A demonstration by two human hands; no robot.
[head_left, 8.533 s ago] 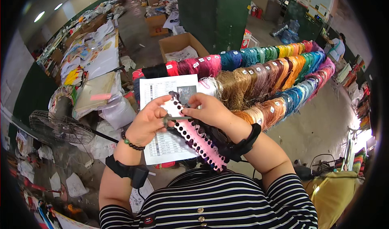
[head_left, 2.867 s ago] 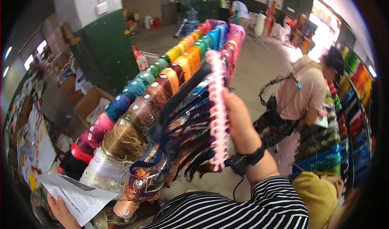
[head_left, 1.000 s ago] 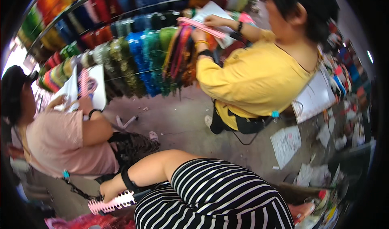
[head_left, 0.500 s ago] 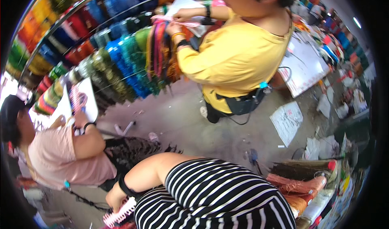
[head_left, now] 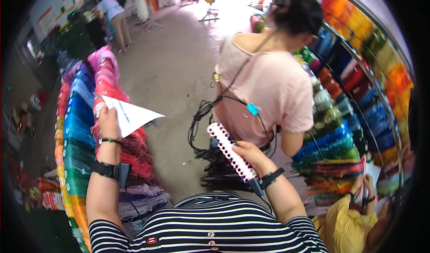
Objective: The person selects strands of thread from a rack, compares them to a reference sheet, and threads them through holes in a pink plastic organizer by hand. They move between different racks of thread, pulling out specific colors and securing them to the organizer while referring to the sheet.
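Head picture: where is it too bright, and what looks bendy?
In the head view, glare washes out the floor near the top; the rail at right bows, likely from the fisheye lens; the pink strip looks fairly sharp.

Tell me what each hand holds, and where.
Left hand: a white paper sheet, by its left edge. Right hand: a pink strip, by its right side, near mid-length.

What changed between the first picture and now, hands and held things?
The left hand has come off the pink strip and moved left, now gripping a paper sheet by red yarn. The right hand alone holds the strip. The view has turned toward a pink-shirted person. Unchanged: right hand on the strip.
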